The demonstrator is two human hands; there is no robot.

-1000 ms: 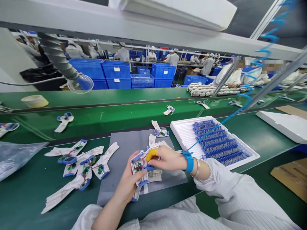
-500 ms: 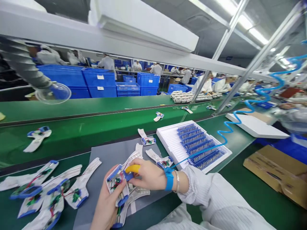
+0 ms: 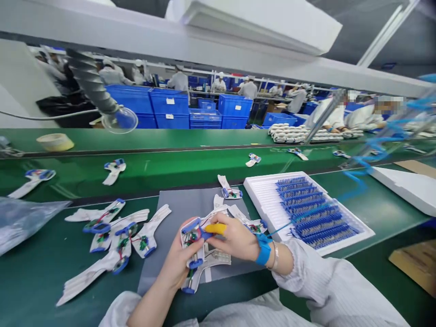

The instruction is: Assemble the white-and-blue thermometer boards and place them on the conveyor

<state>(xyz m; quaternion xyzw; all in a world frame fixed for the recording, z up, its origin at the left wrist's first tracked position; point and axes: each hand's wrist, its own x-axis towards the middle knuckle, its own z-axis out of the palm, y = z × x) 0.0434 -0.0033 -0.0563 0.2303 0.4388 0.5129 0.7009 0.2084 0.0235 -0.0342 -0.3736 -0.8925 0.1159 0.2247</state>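
Observation:
My left hand (image 3: 182, 259) is wrapped round a white plastic housing half (image 3: 196, 260) with blue trim, a green board and red wires inside. It is tilted up over the grey mat. My right hand (image 3: 231, 236) wears a yellow finger cot (image 3: 215, 228) and a blue wrist strap (image 3: 263, 249). Its fingers pinch a small blue part (image 3: 205, 232) at the upper edge of that housing; whether the part is seated cannot be made out. Another open housing half (image 3: 221, 257) lies on the mat below both hands, partly hidden by them.
A white foam tray (image 3: 260, 200) with rows of blue parts stands right of the grey mat (image 3: 172, 204). Several housing halves (image 3: 122, 247) lie to the left; others rest on the green conveyor belt (image 3: 184, 168). A coiled blue cord crosses the right side. Co-workers sit farther back.
My view has swung left, so the bench appears shifted right and a plastic bag and a tape roll show at left. Both hands keep their hold on the housing and the blue part.

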